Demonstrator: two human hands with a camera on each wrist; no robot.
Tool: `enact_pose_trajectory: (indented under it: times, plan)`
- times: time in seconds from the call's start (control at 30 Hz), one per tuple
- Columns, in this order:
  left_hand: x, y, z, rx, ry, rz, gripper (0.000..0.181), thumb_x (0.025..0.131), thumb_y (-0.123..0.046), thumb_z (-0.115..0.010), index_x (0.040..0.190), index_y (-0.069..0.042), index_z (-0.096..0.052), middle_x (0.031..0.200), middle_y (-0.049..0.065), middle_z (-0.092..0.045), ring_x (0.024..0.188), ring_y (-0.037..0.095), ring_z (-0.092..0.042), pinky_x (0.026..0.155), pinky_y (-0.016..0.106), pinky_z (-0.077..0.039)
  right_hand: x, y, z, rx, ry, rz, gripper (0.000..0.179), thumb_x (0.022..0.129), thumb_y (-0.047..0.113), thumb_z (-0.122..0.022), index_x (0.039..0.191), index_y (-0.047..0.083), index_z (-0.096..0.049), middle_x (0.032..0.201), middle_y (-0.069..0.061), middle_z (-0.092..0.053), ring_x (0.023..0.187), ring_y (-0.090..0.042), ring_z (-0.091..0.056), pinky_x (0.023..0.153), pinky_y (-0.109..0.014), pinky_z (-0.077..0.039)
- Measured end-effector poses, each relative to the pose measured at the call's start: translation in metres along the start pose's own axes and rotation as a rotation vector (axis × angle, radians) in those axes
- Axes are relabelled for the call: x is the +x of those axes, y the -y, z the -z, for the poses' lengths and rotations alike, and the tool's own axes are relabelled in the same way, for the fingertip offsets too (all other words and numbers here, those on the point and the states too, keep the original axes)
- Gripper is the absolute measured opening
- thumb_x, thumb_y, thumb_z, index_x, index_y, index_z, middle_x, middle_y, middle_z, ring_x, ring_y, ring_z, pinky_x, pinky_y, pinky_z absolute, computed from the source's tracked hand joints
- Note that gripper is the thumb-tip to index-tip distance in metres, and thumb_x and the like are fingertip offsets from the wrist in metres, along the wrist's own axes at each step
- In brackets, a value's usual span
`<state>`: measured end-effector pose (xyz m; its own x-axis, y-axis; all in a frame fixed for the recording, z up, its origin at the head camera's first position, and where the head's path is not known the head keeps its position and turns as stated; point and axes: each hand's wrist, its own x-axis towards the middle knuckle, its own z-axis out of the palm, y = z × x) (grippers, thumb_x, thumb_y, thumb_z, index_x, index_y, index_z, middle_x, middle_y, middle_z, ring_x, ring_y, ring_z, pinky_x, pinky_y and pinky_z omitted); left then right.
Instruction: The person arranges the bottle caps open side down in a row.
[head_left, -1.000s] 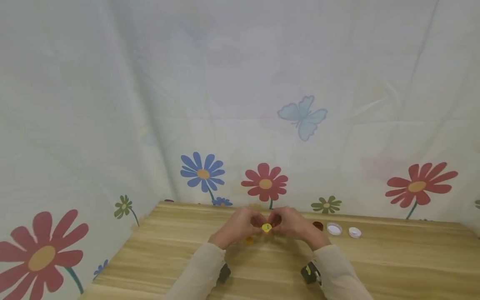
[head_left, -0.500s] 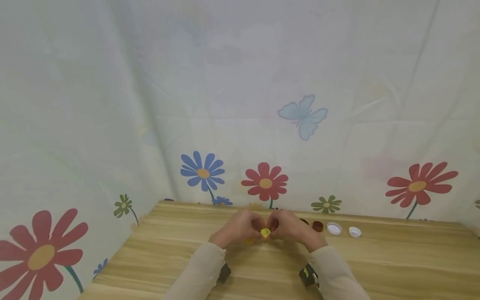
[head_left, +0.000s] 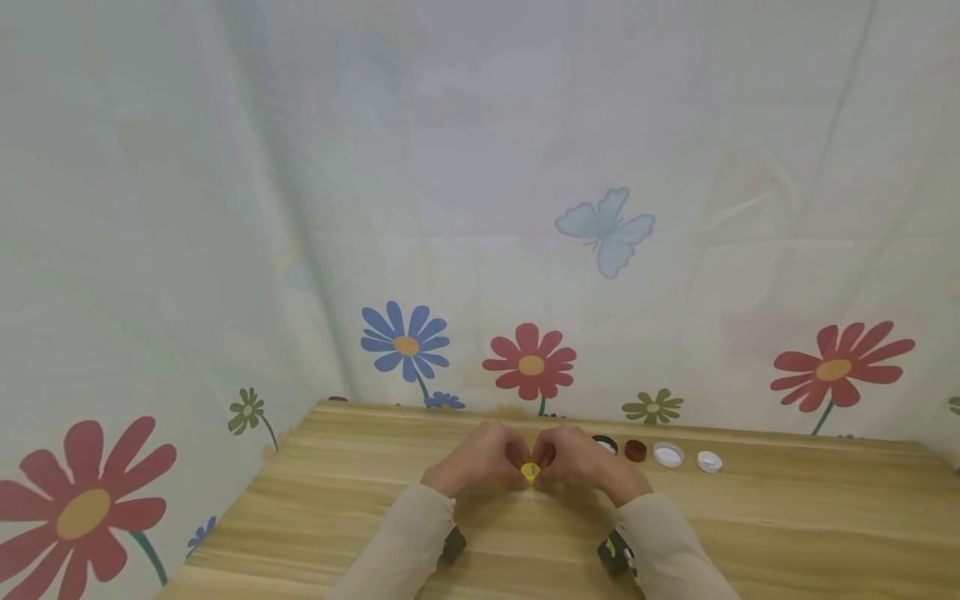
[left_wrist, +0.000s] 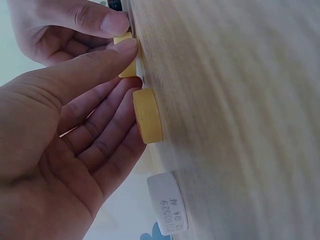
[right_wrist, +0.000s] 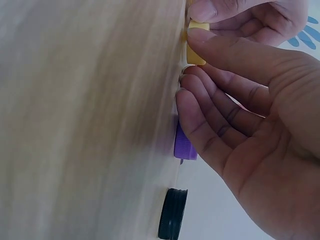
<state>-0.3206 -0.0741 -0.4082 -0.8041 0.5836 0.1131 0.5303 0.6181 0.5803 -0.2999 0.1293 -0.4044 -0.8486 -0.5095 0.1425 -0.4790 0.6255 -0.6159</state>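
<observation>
A small yellow bottle cap (head_left: 530, 472) sits between my two hands in the head view. My left hand (head_left: 483, 456) pinches one side of it with thumb and fingers. From the other side my right hand (head_left: 573, 457) pinches the same cap. The right wrist view shows this yellow cap's ridgeless side (right_wrist: 196, 55) close over the wood, the other fingers of each hand held loosely bent. Beside the left fingers stands a second yellow cap (left_wrist: 148, 116). Near the right fingertips is a purple cap (right_wrist: 185, 142), partly hidden by them.
A white cap with printed characters (left_wrist: 167, 204) stands beyond the second yellow one. On the right, a dark-rimmed lid (head_left: 604, 444), a brown cap (head_left: 635, 451), a clear-rimmed white lid (head_left: 668, 455) and a smaller white lid (head_left: 709, 462) line the wooden table (head_left: 810, 508). A flowered curtain hangs behind.
Both hands have drawn slightly toward me with the yellow cap. The dark-rimmed lid behind the right hand has come into view, while the second yellow cap has become mostly covered in the head view.
</observation>
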Motion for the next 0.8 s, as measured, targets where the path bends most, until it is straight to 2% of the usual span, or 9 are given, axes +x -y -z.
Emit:
enact_pose_trajectory:
  times: [0.17, 0.37, 0.6, 0.8]
  plan:
    - [-0.0013, -0.0039, 0.0018, 0.010, 0.010, 0.028, 0.015, 0.082, -0.004, -0.092, 0.091, -0.010, -0.081, 0.078, -0.008, -0.070, 0.075, 0.011, -0.061, 0.074, 0.025, -0.055, -0.0002, -0.0008, -0.0025, 0.019, 0.009, -0.026, 0.021, 0.081, -0.001, -0.089, 0.092, 0.005, -0.072, 0.080, 0.003, -0.065, 0.073, -0.013, -0.058, 0.068, -0.028, -0.052]
    - [-0.0018, -0.0045, 0.0024, -0.014, 0.012, 0.009, 0.017, 0.081, 0.000, -0.091, 0.092, -0.007, -0.081, 0.081, -0.004, -0.073, 0.073, 0.009, -0.062, 0.074, 0.024, -0.056, 0.0009, -0.0031, -0.0050, 0.011, 0.006, -0.047, 0.022, 0.080, 0.001, -0.090, 0.091, 0.006, -0.071, 0.080, 0.003, -0.065, 0.074, -0.015, -0.058, 0.068, -0.030, -0.053]
    - [-0.0006, -0.0021, 0.0007, 0.007, 0.022, 0.003, 0.017, 0.080, -0.002, -0.092, 0.092, -0.009, -0.081, 0.080, -0.006, -0.072, 0.075, 0.008, -0.062, 0.075, 0.024, -0.055, -0.0004, -0.0057, -0.0061, 0.029, 0.003, -0.056, 0.023, 0.079, 0.000, -0.090, 0.091, 0.006, -0.071, 0.080, 0.002, -0.065, 0.074, -0.016, -0.059, 0.068, -0.030, -0.053]
    - [-0.0007, 0.0014, 0.0014, -0.022, 0.022, -0.004, 0.019, 0.079, 0.000, -0.092, 0.093, -0.009, -0.082, 0.082, -0.006, -0.074, 0.075, 0.008, -0.064, 0.076, 0.024, -0.056, -0.0001, -0.0052, -0.0064, 0.016, 0.000, -0.032, 0.022, 0.079, 0.001, -0.090, 0.090, 0.006, -0.072, 0.080, 0.003, -0.065, 0.074, -0.015, -0.059, 0.069, -0.030, -0.053]
